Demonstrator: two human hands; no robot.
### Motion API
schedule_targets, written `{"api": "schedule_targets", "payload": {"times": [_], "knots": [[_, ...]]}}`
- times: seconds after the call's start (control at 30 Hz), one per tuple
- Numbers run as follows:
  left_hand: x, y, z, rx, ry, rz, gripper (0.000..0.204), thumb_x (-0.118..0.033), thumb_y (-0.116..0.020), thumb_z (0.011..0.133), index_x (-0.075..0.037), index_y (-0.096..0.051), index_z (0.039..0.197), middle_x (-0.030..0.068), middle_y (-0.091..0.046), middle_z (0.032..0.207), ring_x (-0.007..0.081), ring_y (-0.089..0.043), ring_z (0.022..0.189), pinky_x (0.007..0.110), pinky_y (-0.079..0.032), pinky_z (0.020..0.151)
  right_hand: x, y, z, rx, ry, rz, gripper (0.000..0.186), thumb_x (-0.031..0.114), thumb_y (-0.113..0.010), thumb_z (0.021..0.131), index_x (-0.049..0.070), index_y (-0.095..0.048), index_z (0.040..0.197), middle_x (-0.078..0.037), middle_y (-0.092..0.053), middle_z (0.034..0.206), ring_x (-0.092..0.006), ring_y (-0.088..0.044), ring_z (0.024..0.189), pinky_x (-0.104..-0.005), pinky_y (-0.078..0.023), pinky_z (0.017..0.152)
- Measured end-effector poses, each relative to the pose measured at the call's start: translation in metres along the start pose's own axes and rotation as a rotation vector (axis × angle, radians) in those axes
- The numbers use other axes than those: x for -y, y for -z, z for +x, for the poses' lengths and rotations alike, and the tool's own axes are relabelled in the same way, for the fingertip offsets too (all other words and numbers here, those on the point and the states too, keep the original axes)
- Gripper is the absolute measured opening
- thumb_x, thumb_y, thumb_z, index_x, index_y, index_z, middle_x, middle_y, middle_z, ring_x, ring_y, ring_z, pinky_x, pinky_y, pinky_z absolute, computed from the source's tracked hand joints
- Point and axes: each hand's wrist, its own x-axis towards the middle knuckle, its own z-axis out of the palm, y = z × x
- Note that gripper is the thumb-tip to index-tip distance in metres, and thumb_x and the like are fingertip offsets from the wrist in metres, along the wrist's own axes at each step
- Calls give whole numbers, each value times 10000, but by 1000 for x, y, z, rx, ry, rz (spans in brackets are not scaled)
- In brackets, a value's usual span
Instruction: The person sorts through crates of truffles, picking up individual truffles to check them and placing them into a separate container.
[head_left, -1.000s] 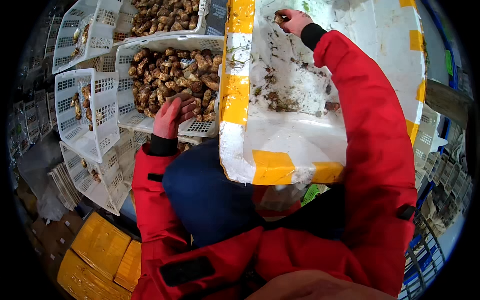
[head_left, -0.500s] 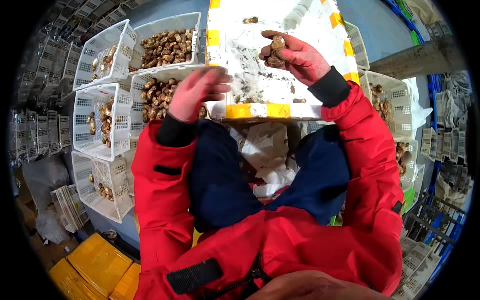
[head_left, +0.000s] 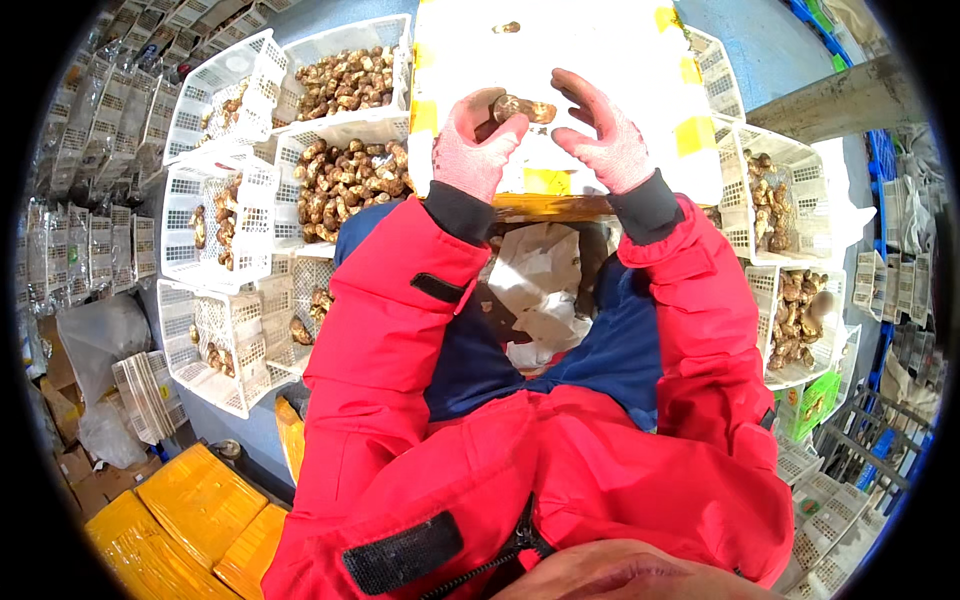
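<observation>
A brown mushroom (head_left: pixel 522 108) is pinched between the thumb and fingers of my left hand (head_left: pixel 478 150), which wears a pink glove. My right hand (head_left: pixel 605 140), also in a pink glove, is just right of it with its fingers spread, its fingertips close to the mushroom. Both hands hover over the near edge of a white foam tray (head_left: pixel 600 40) with yellow tape. One more mushroom piece (head_left: pixel 507 27) lies at the tray's far end. My red sleeves reach up from below.
White slotted baskets of brown mushrooms stand on the left (head_left: pixel 345 185), (head_left: pixel 345 80), (head_left: pixel 215 215) and on the right (head_left: pixel 775 195), (head_left: pixel 800 320). Crumpled white paper (head_left: pixel 540 290) lies in my lap. Yellow wrapped packs (head_left: pixel 190 510) sit at lower left.
My right hand lifted a mushroom from the tray's far end and brought it near. My left hand left the basket, and it now holds the mushroom while the right hand has opened.
</observation>
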Motion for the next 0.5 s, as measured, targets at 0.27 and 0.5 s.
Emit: {"api": "schedule_targets", "payload": {"times": [0.27, 0.5], "knots": [[4, -3, 0, -3, 32, 60, 386, -22, -627, 727, 7, -462, 1075, 88, -567, 941, 106, -536, 807, 215, -441, 692, -3, -21, 4, 13, -59, -115, 523, -8, -558, 703, 69, -438, 1205, -80, -528, 1106, -156, -517, 988, -255, -405, 849], [7, -4, 0, 21, 4, 80, 329, -66, -582, 780, 21, -465, 1074, 88, -563, 945, 116, -543, 780, 216, -442, 664, -19, -8, 4, 6, -241, 561, 524, -60, -504, 739, 62, -398, 1237, -70, -536, 1058, -122, -504, 950, -233, -399, 826]]}}
